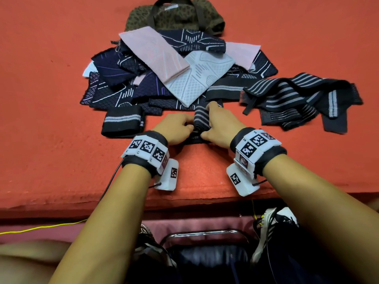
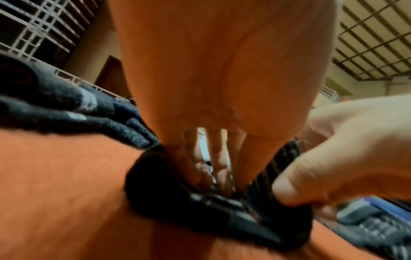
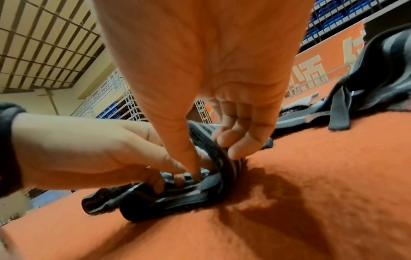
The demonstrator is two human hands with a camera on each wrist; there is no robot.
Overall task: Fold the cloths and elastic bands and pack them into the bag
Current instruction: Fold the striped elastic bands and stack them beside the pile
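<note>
Folding a striped band on the orange cloth

Heaped cloths (image 1: 164, 74) sit below the leopard-print bag (image 1: 176, 17). Nearer, a black, grey-striped elastic band (image 1: 202, 118) lies doubled between both hands: left hand (image 1: 176, 128) and right hand (image 1: 220, 125) each pinch it.

Even, dimmish indoor light; soft shadows on orange felt; wrist views blurred, warped at edges.
</note>
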